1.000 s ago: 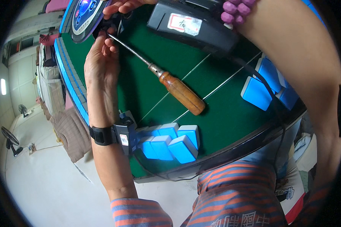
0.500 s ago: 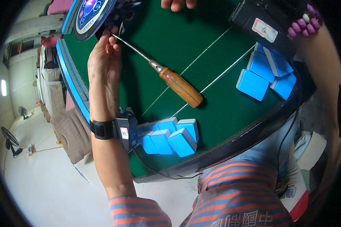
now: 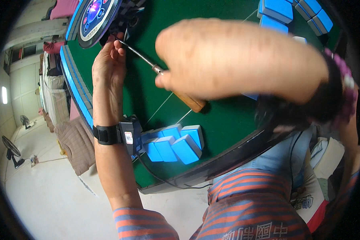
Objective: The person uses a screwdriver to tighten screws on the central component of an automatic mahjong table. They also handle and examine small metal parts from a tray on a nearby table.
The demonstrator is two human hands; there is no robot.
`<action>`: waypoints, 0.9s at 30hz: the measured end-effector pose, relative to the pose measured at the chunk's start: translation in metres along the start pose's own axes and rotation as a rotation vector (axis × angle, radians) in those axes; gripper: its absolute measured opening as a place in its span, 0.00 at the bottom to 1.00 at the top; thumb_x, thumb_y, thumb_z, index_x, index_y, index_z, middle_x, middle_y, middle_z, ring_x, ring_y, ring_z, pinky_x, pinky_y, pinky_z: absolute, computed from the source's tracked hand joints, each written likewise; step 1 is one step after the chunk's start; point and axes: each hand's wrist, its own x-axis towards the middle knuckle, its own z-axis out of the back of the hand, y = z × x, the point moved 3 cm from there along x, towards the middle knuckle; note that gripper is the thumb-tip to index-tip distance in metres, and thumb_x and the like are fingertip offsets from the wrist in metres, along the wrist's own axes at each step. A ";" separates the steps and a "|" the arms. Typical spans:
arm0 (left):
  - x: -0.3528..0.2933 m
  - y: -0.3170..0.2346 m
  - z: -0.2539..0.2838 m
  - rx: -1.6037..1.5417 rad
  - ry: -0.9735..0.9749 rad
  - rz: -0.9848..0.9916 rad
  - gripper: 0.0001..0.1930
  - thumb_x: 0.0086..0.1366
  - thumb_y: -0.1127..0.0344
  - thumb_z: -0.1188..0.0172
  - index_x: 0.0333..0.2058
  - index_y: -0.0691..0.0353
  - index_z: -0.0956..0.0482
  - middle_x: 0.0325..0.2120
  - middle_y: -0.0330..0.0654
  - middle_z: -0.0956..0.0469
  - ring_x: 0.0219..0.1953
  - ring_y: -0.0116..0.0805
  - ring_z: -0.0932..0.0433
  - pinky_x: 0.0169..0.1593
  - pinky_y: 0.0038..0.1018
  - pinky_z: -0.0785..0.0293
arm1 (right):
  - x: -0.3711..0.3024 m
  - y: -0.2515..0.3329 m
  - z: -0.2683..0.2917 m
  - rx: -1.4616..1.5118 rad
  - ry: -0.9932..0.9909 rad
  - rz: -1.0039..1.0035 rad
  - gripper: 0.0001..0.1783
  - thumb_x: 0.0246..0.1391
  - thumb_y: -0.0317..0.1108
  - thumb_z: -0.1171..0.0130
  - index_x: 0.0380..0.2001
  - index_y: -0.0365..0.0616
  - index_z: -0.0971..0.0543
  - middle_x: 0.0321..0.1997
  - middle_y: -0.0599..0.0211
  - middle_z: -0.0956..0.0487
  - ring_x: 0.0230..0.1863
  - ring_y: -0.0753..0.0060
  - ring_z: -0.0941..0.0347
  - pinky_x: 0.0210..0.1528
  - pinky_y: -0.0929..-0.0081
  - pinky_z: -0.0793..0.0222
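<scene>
My left hand (image 3: 111,56) is at the tilted round control panel (image 3: 95,20), its fingertips curled together by the panel's lower edge, at the tip of a screwdriver (image 3: 193,103). What those fingers hold is hidden. The screwdriver's metal shaft slants down to a wooden handle over the green felt. Smeared by motion, my right hand (image 3: 204,58) passes over the screwdriver and covers much of the handle. Its thumb tip overlaps the metal collar; the other fingers cannot be made out. Dark parts (image 3: 128,16) show beside the lit panel.
Blue-backed mahjong tiles (image 3: 187,149) lie by my left wrist, more (image 3: 277,10) at the far right, and a long row (image 3: 77,86) lines the left edge of the green table (image 3: 224,132). A black cable (image 3: 160,178) trails from the wrist device (image 3: 129,134) along the near edge.
My right hand has come in from the far side, nearer and across the screwdriver handle, which lay uncovered before. The left hand has stayed by the panel.
</scene>
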 end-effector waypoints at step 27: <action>0.023 -0.002 -0.034 -0.075 0.276 0.140 0.13 0.65 0.80 0.57 0.48 0.68 0.33 0.37 0.45 0.25 0.29 0.25 0.26 0.30 0.18 0.26 | 0.002 -0.005 -0.045 -0.037 -0.485 -0.060 0.07 0.52 0.29 0.46 0.28 0.35 0.27 0.14 0.57 0.25 0.20 0.57 0.23 0.22 0.68 0.28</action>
